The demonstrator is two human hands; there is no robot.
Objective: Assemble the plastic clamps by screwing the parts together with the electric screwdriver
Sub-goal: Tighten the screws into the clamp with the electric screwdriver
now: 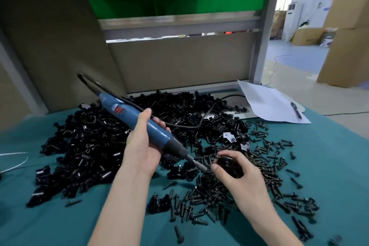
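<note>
My left hand (142, 146) grips the blue electric screwdriver (137, 121) around its body, tilted with the bit pointing down to the right. The metal bit (196, 163) reaches a black plastic clamp (229, 166), which my right hand (237, 174) holds with curled fingers just above the table. A big heap of black clamp parts (95, 146) lies to the left and behind. Several black screws (265, 168) are scattered on the right and in front.
The table has a teal cloth (40, 223). The screwdriver's black cable (201, 118) loops over the heap toward the back. White paper (267, 104) with a pen (297, 111) lies at the back right. A grey panel (179, 62) closes the back.
</note>
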